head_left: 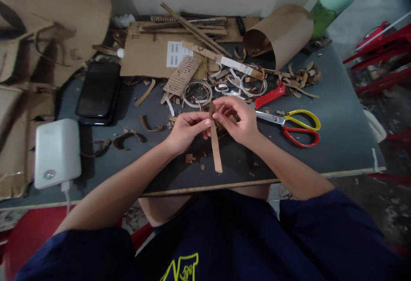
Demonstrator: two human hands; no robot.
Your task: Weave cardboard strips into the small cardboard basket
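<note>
Over the desk (180,172), our left hand (184,132) and right hand (242,118) pinch a cardboard strip (216,150) — close together. Scissors (280,120) lie nearby.

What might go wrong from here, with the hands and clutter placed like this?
The narrow cardboard strip, pinched between the left hand and right hand, might tear or crease if twisted hard.

The scissors lie with their blades toward the right hand, so a sideways move could bump them.

The white cable hangs over the table edge near the left forearm; a snag might tug the white device.
</note>
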